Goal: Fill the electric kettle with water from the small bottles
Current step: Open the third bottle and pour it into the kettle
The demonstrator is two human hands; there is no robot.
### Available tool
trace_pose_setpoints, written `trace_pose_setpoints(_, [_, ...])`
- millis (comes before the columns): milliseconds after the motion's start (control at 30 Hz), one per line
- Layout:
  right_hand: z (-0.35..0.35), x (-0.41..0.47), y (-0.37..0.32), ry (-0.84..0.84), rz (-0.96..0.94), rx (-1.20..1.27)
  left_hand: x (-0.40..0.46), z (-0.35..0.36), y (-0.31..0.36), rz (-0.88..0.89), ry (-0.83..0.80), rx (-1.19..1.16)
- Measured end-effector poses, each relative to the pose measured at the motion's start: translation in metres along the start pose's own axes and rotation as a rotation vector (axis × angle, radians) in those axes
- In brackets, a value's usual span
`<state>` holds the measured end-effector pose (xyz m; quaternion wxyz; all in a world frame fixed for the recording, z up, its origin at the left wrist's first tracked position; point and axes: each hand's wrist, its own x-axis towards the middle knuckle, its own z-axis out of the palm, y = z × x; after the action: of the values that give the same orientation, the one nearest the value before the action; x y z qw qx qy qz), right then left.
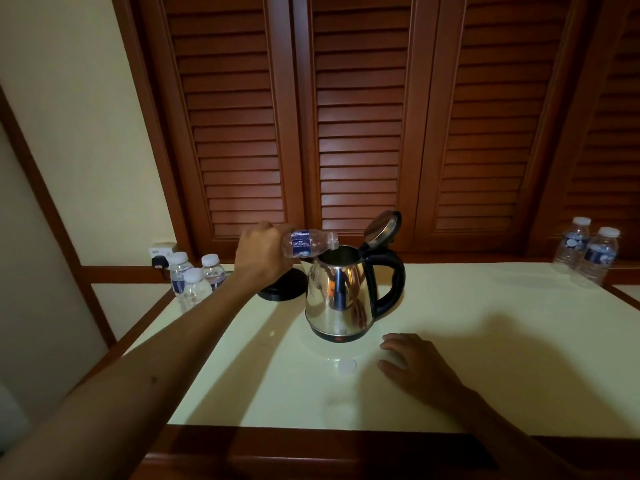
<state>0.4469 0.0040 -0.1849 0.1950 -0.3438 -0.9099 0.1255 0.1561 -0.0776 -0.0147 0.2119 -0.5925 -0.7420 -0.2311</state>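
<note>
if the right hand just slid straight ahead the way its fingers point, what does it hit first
Probably the kettle. The right hand lies flat on the table, fingers aimed up and left toward the kettle's black base, with only bare tabletop between. The white cap sits left of that line, though depth is uncertain.

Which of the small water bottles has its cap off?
The bottle gripped by the left hand, tipped sideways with its open mouth over the kettle. The three at the table's left and two at the right stand upright with white caps on.

Kettle [341, 292] mid-table [485, 358], base [282, 289] behind-left, cap [347, 365] before.
</note>
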Motion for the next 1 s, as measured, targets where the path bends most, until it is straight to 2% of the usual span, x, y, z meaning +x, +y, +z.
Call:
trace_pose_setpoints(167, [-0.004, 0.001, -0.005, -0.036, 0.053, 0.027, -0.023, 0.016, -0.005, -0.252, -0.113, -0.347])
trace_pose_setpoints(333, [-0.006, 0.019, -0.026, -0.047, 0.083, -0.02, -0.066, 0.035, -0.005, -0.488, -0.086, -0.81])
trace_pose_setpoints(533, [-0.005, 0.03, -0.072, -0.162, -0.046, 0.115, -0.123, 0.056, -0.01, -0.618, -0.166, -1.217])
trace_pose_setpoints(633, [-0.003, 0.037, -0.086, -0.336, -0.054, 0.02, -0.136, 0.067, -0.01, -0.64, -0.165, -1.286])
trace_pose_setpoints(733, [-0.001, 0.045, -0.088, -0.395, -0.04, -0.072, -0.138, 0.075, -0.014, -0.591, -0.188, -1.255])
trace_pose_setpoints(800, [0.0, 0.049, -0.09, -0.369, -0.057, -0.051, -0.139, 0.079, -0.017, -0.548, -0.195, -1.273])
trace_pose_setpoints(867, [-0.002, 0.053, -0.098, -0.294, -0.062, 0.081, -0.141, 0.082, -0.02, -0.511, -0.195, -1.294])
trace_pose_setpoints(1000, [-0.022, 0.07, -0.126, 0.026, -0.118, 0.337, -0.142, 0.087, -0.023, -0.482, -0.183, -1.299])
